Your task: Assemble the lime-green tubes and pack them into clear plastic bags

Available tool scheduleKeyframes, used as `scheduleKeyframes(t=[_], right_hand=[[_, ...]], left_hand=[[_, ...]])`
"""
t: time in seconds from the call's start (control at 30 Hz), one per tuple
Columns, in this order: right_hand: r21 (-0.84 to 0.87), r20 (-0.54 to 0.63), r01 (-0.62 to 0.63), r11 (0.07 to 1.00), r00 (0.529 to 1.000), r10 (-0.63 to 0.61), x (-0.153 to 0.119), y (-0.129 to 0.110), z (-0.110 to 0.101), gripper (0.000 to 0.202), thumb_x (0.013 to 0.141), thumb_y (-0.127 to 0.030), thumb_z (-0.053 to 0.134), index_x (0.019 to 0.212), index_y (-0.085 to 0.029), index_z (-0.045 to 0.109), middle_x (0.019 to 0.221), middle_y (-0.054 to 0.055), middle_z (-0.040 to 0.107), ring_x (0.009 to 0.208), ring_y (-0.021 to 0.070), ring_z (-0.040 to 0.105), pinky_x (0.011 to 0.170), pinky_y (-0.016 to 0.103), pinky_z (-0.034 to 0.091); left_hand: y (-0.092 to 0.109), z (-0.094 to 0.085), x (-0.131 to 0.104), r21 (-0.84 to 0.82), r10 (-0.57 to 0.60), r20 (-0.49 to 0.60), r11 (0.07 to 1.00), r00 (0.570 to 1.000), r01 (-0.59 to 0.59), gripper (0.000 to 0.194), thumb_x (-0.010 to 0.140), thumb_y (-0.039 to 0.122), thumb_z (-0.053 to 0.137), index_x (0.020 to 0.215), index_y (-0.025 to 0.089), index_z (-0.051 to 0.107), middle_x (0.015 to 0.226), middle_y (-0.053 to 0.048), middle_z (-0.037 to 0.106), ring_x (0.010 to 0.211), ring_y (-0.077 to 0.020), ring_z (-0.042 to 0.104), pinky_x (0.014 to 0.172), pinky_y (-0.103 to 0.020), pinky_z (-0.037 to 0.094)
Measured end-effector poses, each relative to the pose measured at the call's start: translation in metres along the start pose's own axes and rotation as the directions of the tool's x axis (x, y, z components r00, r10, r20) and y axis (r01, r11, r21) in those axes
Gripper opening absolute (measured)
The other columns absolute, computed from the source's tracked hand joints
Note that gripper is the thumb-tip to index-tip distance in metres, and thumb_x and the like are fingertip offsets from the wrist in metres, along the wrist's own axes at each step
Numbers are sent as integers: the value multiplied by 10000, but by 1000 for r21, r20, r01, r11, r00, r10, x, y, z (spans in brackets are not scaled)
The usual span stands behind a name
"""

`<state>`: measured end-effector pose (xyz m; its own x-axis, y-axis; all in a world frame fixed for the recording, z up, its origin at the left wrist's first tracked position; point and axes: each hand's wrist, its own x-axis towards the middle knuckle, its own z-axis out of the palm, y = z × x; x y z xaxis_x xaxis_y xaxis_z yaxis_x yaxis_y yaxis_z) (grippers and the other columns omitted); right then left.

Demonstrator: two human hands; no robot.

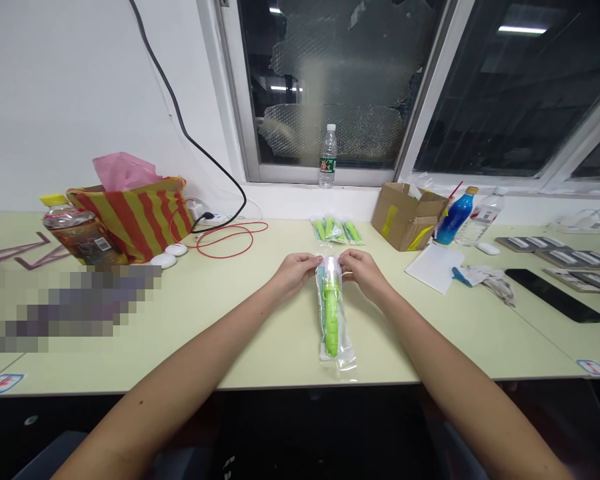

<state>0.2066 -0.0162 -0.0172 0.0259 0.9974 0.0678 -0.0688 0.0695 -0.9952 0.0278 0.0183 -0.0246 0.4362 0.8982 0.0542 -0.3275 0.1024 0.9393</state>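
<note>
Plainly, the pale tabletop (275, 353) is the largest working surface, with a striped bag (150, 213) at its left and a cardboard box (395, 220) near the window wall. Midway between them, close to the front edge, is the clear plastic packet (332, 320) with its ribbed green handle and clear-capped upper end. The left hand (297, 272) pinches its upper left corner, thumb and forefinger close together; the right hand (361, 270) grips the upper right side, its fingers partly hidden. Whether the lower end touches the table cannot be told. Good handling probably means gripping only the film, pulling evenly from both corners, and keeping the heavier handle supported away from the table's edge.

Counted by size: one bag, one box, four bottles (amber (87, 237), green-labelled (328, 163), blue (454, 217), clear (483, 217)), one packet in hand, at least three green-handled packets (351, 232) behind it, and three white oval objects (489, 248).
</note>
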Motion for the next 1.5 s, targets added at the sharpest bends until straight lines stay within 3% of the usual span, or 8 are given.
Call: scheduleKeyframes(t=[0.23, 0.47, 0.6, 0.7, 0.87, 1.13, 1.27, 1.5], right_hand=[[17, 51, 36, 999, 998, -37, 1, 2, 0, 142, 689, -262, 679, 802, -179, 659, 747, 22, 628, 633, 145, 598, 510, 274, 532], [25, -102, 188, 982, 977, -185, 0, 2, 3, 120, 680, -218, 647, 791, -173, 647, 640, -21, 572, 543, 125, 547, 483, 281, 511], [62, -64, 269, 961, 962, -266, -4, -1, 6, 260, 695, -182, 628, 954, -185, 625, 635, -58, 555, 524, 102, 520, 531, 279, 510], [75, -20, 294, 953, 956, -294, -5, -2, 8, 295, 701, -183, 630, 993, -192, 592, 656, -64, 561, 539, 102, 529, 546, 275, 500], [71, 12, 293, 954, 956, -294, -5, 1, 11, 289, 704, -194, 634, 987, -195, 574, 661, -65, 555, 543, 106, 528, 535, 277, 489], [94, 14, 280, 955, 959, -283, -7, 2, 15, 289, 707, -189, 635, 988, -209, 571, 646, -69, 546, 521, 108, 514, 507, 278, 481], [54, 22, 202, 978, 979, -203, -6, 5, 15, 282, 723, -238, 655, 995, -214, 582, 641, -61, 546, 517, 125, 531, 480, 285, 480], [91, -13, 94, 991, 996, -93, -1, 8, 12, 201, 643, -285, 747, 773, -186, 629, 692, -6, 602, 597, 137, 561, 516, 275, 472]], left_hand=[[-2, 4, -4, 27, -4, 8, 1000, 1000, 4, 207, 671, 252, 799, 720, 99, 667, 735, -45, 653, 745, -128, 613, 795, -282, 472], [-1, 9, -8, 56, -110, 71, 993, 991, 106, 378, 695, 386, 798, 943, 148, 642, 910, -83, 681, 798, -200, 668, 745, -352, 511], [-5, 14, -9, 44, -60, 66, 997, 996, 58, 420, 674, 341, 817, 1004, 151, 639, 919, -83, 687, 805, -191, 661, 746, -332, 505], [-6, 17, -8, 3, -15, 35, 1000, 999, 15, 355, 686, 328, 799, 943, 142, 641, 847, -65, 681, 765, -184, 653, 722, -324, 501], [-2, 21, -8, -31, 19, -34, 999, 999, -20, 276, 643, 259, 788, 817, 125, 621, 725, -45, 662, 689, -194, 652, 702, -346, 505], [0, 20, -6, -9, 40, -56, 999, 998, -41, 151, 632, 193, 719, 662, 130, 586, 627, -43, 644, 607, -190, 638, 669, -358, 511], [1, 20, -8, -29, 22, -51, 999, 998, -23, 154, 650, 214, 722, 693, 129, 601, 633, -48, 644, 599, -201, 635, 664, -388, 517], [2, 18, -6, -1, 36, -36, 999, 999, -36, 245, 686, 291, 765, 825, 103, 693, 842, -95, 697, 785, -195, 649, 799, -365, 504]])
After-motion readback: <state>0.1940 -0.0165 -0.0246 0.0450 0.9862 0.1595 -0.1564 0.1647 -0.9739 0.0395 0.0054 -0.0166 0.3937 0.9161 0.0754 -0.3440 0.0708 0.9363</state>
